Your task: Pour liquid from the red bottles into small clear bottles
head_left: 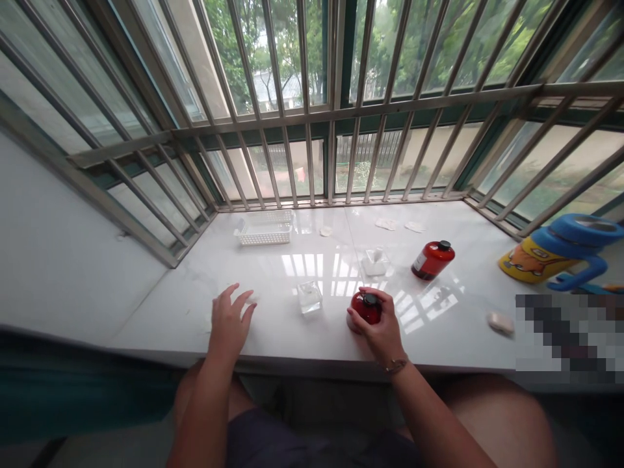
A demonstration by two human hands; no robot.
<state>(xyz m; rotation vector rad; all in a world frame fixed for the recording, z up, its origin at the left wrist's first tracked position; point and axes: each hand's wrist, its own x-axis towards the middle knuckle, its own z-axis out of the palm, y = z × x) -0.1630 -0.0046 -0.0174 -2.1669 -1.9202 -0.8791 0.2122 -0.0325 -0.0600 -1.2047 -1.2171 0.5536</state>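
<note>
In the lower centre of the frame, the right hand curls around an upright red bottle, just right of the clear glass container, while the left hand, fingers parted, sits farther off leftward, its grip on anything unclear.

From where I stand, the single camera is head-worn, above the near edge of the table. It faces forward and down, across to the barred window. Left hand and right hand sit at near range, below frame centre; the window fills the upper frame.
</note>
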